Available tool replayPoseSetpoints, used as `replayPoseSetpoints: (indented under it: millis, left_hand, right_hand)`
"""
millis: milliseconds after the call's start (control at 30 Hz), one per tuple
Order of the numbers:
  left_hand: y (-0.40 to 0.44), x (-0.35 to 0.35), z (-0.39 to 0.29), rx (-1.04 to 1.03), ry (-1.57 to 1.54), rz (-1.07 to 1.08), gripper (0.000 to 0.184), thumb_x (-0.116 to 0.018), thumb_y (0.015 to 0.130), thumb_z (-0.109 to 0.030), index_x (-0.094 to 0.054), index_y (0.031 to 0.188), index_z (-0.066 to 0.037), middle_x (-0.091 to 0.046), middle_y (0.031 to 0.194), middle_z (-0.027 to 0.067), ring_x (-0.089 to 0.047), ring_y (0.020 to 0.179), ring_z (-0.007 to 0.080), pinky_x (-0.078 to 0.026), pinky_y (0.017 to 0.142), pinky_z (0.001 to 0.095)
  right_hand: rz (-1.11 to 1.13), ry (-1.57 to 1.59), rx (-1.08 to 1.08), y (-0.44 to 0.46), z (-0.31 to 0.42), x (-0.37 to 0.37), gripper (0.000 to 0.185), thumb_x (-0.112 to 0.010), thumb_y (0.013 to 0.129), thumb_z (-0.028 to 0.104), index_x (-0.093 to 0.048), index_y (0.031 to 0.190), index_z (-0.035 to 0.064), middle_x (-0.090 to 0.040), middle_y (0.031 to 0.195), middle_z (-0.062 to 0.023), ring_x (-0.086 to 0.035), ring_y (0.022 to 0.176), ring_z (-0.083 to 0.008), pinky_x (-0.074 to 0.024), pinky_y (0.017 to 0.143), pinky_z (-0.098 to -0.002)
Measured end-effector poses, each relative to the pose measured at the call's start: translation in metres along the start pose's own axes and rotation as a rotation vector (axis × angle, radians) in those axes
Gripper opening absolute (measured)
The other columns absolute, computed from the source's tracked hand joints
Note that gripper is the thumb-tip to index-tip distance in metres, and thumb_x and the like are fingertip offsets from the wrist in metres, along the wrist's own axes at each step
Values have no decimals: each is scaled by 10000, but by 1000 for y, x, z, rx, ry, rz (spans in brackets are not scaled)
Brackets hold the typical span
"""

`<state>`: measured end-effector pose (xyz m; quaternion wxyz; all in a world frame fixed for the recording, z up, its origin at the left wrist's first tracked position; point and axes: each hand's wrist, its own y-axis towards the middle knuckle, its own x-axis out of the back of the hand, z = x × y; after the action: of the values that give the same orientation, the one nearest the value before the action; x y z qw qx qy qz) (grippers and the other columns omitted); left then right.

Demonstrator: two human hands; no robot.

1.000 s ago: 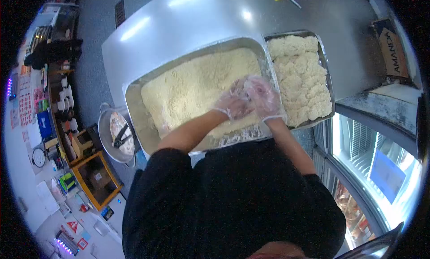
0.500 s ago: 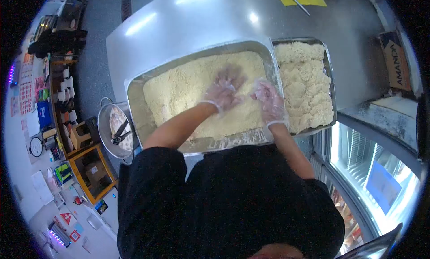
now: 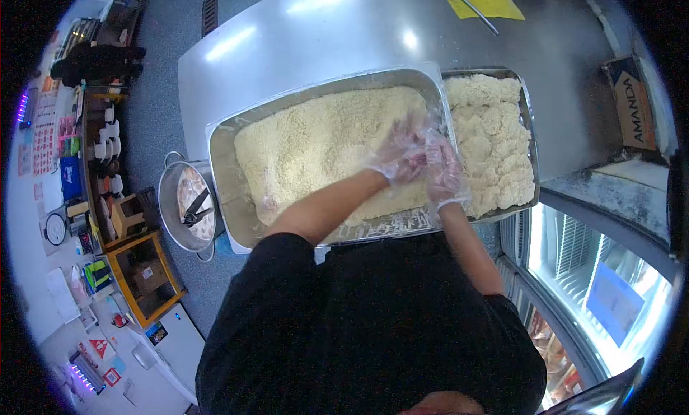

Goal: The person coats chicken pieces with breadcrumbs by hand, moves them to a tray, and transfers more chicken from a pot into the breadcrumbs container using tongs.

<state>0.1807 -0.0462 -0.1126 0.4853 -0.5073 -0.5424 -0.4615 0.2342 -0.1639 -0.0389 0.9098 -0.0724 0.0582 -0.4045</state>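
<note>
A large metal pan (image 3: 222,156) holds a deep bed of pale yellow crumbs (image 3: 308,142). Both hands wear clear plastic gloves and are over the pan's right part. My left hand (image 3: 405,153) comes in from the left arm, blurred, its fingers pointing up and right beside the other hand. Near the right wall, my right hand (image 3: 445,167) has its fingers bent; whether anything lies between the hands is hidden. A second tray (image 3: 530,106) adjoins on the right, filled with crumb-coated pieces (image 3: 495,149).
A metal pot (image 3: 169,207) with pinkish contents and a black-handled tool (image 3: 195,208) stands left. Beyond the pan lies the steel table (image 3: 301,42), with a yellow sheet (image 3: 495,0) and metal rod (image 3: 470,7). A cardboard box (image 3: 631,103) sits right. A dark-clothed person (image 3: 97,63) is far left.
My left hand first moved left, away from my right hand, over the crumbs, and has now come back right beside it. The view has shifted slightly.
</note>
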Motion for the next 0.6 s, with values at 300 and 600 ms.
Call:
replayPoseSetpoints:
  millis: [300,600]
  left_hand:
    - [-14,35,9,178,75,-184,633,-553,804,-342,-393,1341,-49,-345,1402,220,-309,1297,421,-229,1044,573]
    - [-123,67,61,845,-202,343,412,-414,899,-389,-633,924,-40,-610,898,185,-567,811,340,-422,774,467]
  right_hand:
    - [-28,6,126,8,-18,2,329,-515,940,265,-550,1153,17,-622,1018,-86,-615,743,-137,-504,686,-276]
    - [-4,163,93,2,-10,-5,315,-498,950,273,-558,1125,18,-626,951,-78,-617,726,-132,-518,641,-280]
